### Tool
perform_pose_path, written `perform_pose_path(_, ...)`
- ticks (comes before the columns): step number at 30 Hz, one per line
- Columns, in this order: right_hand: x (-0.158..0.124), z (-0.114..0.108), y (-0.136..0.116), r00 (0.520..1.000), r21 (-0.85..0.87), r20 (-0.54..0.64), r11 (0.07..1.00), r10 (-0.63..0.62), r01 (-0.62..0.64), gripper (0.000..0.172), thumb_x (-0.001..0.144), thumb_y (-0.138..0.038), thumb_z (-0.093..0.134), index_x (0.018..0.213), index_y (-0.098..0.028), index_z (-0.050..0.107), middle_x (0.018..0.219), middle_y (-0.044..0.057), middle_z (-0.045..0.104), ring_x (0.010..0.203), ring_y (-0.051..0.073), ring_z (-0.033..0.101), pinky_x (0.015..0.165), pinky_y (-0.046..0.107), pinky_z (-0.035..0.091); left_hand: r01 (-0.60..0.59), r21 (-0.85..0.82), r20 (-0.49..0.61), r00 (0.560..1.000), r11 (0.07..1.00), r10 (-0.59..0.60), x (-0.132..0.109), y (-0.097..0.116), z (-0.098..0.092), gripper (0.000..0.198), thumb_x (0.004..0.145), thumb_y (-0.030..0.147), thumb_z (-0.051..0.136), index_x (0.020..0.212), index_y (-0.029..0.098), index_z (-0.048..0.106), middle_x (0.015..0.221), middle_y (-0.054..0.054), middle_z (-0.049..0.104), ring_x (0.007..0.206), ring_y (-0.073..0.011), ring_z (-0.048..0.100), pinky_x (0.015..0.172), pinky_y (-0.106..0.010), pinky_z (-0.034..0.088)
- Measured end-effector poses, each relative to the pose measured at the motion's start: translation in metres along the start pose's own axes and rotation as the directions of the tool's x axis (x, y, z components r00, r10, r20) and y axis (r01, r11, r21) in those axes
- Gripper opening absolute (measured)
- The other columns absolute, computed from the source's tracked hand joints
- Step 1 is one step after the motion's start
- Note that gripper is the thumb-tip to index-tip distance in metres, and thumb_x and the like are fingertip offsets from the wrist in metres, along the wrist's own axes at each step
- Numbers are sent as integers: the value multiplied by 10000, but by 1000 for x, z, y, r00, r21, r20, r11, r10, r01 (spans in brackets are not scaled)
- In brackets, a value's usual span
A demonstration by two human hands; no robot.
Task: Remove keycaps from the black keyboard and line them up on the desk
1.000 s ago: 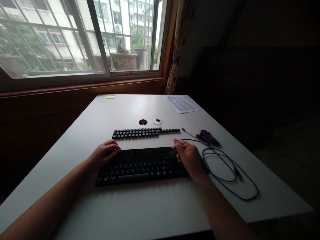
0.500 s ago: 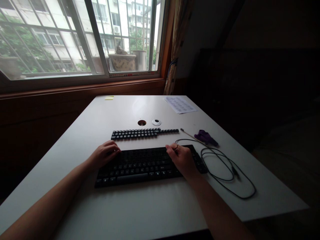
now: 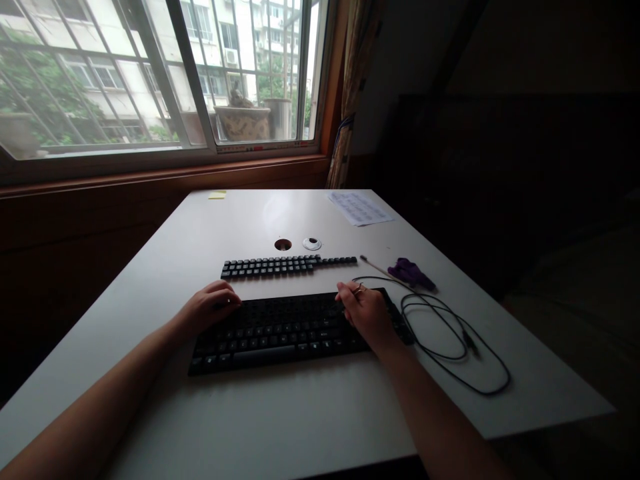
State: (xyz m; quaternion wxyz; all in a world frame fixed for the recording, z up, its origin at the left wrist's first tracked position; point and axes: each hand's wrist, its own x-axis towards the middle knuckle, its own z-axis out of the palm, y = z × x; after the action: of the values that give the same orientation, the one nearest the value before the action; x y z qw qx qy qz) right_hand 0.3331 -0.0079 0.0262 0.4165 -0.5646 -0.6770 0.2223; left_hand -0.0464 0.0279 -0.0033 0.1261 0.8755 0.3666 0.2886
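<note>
A black keyboard (image 3: 280, 337) lies on the white table. Its lower rows carry keycaps, while its upper rows look dark and bare. My left hand (image 3: 213, 305) is curled round the upper left edge of the keyboard, its fingertips bent down there. Over the right part of the keyboard is my right hand (image 3: 367, 313), closed in a pinch. Something thin, like a loop or ring, shows near its fingers, too small to name. Beyond the keyboard, loose keycaps (image 3: 267, 267) stand in rows, with a shorter row on the right.
Right of the keyboard lie a coiled black cable (image 3: 450, 358), a thin brush (image 3: 380, 269) and a purple cloth (image 3: 411, 274). Farther back are a round hole (image 3: 283, 245), its white cover (image 3: 313, 244), printed sheets (image 3: 361, 209) and yellow sticky notes (image 3: 217, 195).
My right hand has shifted slightly right and away from me, its pinched fingertips a little higher in view. My left hand stays on the keyboard's edge. The view has moved very slightly.
</note>
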Motion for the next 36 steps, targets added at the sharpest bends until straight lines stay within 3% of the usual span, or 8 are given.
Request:
perform_pose_path(12, 1, 5, 1, 997, 127, -15, 989, 82, -79, 462, 949, -559, 450, 715, -199, 622, 409, -52, 478, 342, 110, 492, 397, 204, 367, 5, 15, 13, 1000, 1000, -6, 0, 0, 0, 156, 937, 313, 609, 933, 190, 706, 940, -57, 621, 834, -150, 620, 751, -263, 535)
perform_pose_path(19, 1, 6, 2, 996, 117, -25, 989, 91, -88, 458, 953, -556, 439, 708, -207, 609, 407, -52, 470, 351, 119, 494, 413, 213, 372, 10, -2, 10, 1000, 1000, -10, 0, 0, 0, 130, 924, 294, 625, 919, 192, 706, 932, -55, 622, 833, -152, 616, 746, -264, 530)
perform_pose_path(22, 1, 7, 2, 998, 38, -45, 999, 33, -31, 446, 964, -525, 427, 699, -214, 605, 413, -44, 474, 389, 135, 516, 452, 229, 383, -1, -6, 0, 1000, 1000, 1, 1, 1, 0, 144, 924, 308, 623, 911, 193, 709, 923, -53, 627, 822, -149, 618, 732, -258, 536)
perform_pose_path(27, -2, 9, 0, 981, -184, -65, 968, -184, 169, 422, 982, -425, 423, 632, -218, 538, 487, -26, 493, 480, 137, 506, 557, 255, 372, -5, 1, -3, 1000, 1000, 5, 1, 0, 0, 161, 928, 319, 614, 916, 191, 712, 919, -56, 631, 816, -148, 618, 727, -256, 541)
perform_pose_path(31, -6, 10, -4, 958, -252, -4, 927, -287, 277, 385, 986, -384, 428, 646, -219, 496, 547, -18, 510, 526, 137, 510, 588, 263, 356, 2, 7, 3, 1000, 1000, -2, 1, 0, 0, 147, 926, 305, 619, 914, 190, 710, 925, -57, 629, 817, -148, 616, 730, -257, 536)
perform_pose_path(36, -10, 14, -9, 942, -258, 82, 906, -327, 337, 375, 988, -374, 424, 659, -220, 519, 587, -4, 558, 552, 138, 534, 616, 264, 379, 0, -6, 1, 1000, 1000, 0, 2, 2, 0, 157, 928, 312, 614, 913, 191, 712, 922, -57, 631, 813, -147, 621, 724, -251, 535)
